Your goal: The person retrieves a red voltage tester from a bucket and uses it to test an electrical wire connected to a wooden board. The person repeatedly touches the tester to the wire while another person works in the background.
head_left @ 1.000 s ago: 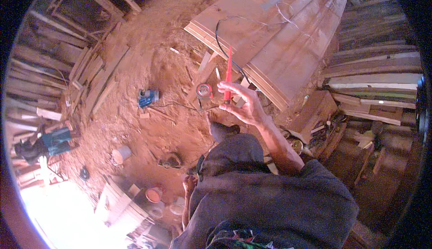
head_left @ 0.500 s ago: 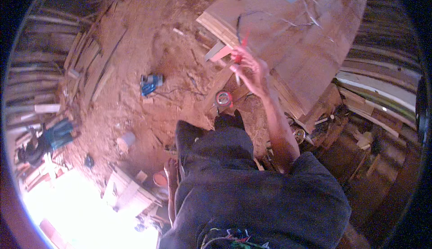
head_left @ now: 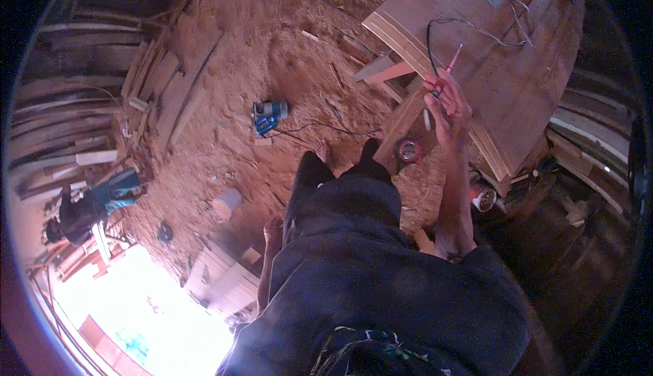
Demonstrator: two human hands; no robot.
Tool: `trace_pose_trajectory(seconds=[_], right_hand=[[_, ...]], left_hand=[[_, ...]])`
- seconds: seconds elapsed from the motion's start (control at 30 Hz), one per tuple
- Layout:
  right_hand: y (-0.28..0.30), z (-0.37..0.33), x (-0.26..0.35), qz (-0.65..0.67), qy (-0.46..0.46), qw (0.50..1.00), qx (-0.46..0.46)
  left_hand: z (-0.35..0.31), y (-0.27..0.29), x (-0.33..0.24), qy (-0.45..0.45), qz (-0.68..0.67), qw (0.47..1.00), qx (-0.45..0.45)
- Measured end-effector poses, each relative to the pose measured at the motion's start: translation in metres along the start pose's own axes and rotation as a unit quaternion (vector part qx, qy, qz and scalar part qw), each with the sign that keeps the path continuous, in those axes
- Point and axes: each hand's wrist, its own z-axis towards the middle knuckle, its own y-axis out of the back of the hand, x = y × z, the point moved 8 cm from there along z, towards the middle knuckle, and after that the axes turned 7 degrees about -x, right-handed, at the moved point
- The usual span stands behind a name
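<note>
My right hand (head_left: pixel 452 107) is raised in front of the workbench, fingers closed round a slim red screwdriver-like tool (head_left: pixel 454 58) whose thin tip points up and away. A short whitish stick (head_left: pixel 427 119) pokes out below the same fingers; whether it belongs to the red tool I cannot tell. Close behind the fingertips, a dark cable (head_left: pixel 429 41) loops over the edge of the wooden worktop (head_left: pixel 503 97). My left hand (head_left: pixel 273 230) hangs low beside my left leg, in shadow, with its fingers too dim to make out.
A blue power tool (head_left: pixel 267 117) with a cord lies on the sawdust-covered floor. A red round reel-like thing (head_left: pixel 409 151) rests on a board by my feet. Nearer the left are a pale cylindrical container (head_left: pixel 227 203) and another person (head_left: pixel 95 206); stacked planks (head_left: pixel 163 87) line the wall.
The view has shifted, so the bench and floor things sit further right. My right hand still holds the red tool. My left hand stays low at my side.
</note>
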Motion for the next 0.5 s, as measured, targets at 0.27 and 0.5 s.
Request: trace_pose_trajectory(seconds=[0.27,0.5], right_hand=[[-0.084,-0.035,0.027,-0.013,-0.01,0.996,-0.092],[-0.113,-0.039,0.034,-0.132,-0.027,0.979,-0.155]], left_hand=[[0.182,0.077,-0.119,-0.154,0.098,0.981,0.065],[0.296,0.023,-0.231,-0.046,0.038,0.993,0.098]])
